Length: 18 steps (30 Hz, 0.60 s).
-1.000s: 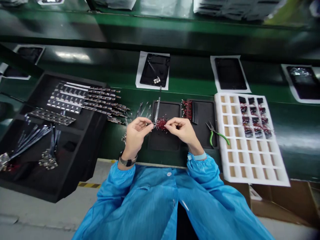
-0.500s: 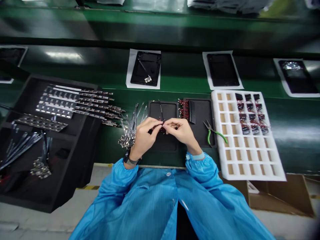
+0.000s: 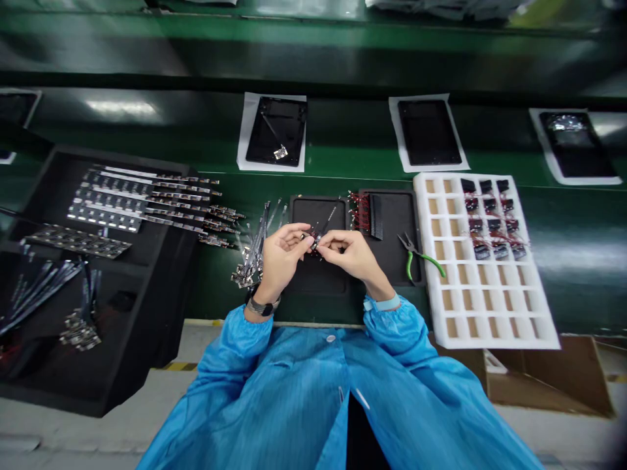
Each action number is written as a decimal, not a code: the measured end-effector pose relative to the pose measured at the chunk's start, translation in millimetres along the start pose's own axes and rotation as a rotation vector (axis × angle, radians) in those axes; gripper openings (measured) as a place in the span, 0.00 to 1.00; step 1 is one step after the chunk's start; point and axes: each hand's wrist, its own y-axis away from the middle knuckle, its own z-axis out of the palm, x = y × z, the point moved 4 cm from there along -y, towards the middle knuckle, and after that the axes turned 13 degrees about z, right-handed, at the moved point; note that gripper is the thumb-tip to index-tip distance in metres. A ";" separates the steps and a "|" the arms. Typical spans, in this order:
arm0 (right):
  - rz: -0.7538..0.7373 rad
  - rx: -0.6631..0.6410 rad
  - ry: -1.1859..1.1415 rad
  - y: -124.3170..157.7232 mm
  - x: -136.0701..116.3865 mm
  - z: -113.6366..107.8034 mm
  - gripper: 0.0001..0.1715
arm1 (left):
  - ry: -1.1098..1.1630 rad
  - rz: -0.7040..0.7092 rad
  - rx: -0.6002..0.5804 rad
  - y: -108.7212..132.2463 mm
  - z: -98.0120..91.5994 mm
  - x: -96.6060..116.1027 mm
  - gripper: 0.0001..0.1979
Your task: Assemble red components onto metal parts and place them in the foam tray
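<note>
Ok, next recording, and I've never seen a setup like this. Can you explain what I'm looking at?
There is no machine here: a person in blue sleeves works with bare hands, seen from a camera worn on the head, looking forward and down.

The left hand and right hand meet at the fingertips around a small part with a thin strip; its details are too small to make out.

Beneath is a dark tray on a green bench. To the left lie a pile of ribbon cables and a black rack. To the right are green-handled pliers and a white compartment tray, partly filled with dark, red-wired pieces.
</note>
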 end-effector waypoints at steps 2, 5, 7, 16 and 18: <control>0.018 -0.001 -0.008 -0.6 1.1 -0.2 0.15 | 0.001 -0.014 0.013 -0.8 -0.2 -3.5 0.15; 0.043 0.000 -0.025 -1.0 2.8 -1.6 0.17 | -0.008 -0.016 0.022 -1.8 -1.2 -5.1 0.14; 0.058 -0.012 -0.037 -1.1 4.0 -2.4 0.18 | -0.008 -0.014 0.013 -2.6 -1.5 -4.9 0.14; 0.131 -0.033 -0.046 -4.5 10.6 -4.0 0.22 | -0.230 0.089 0.034 -1.6 0.9 3.7 0.10; 0.128 -0.024 -0.040 -4.5 11.3 -4.0 0.22 | -0.238 0.092 0.040 -1.5 1.6 4.5 0.09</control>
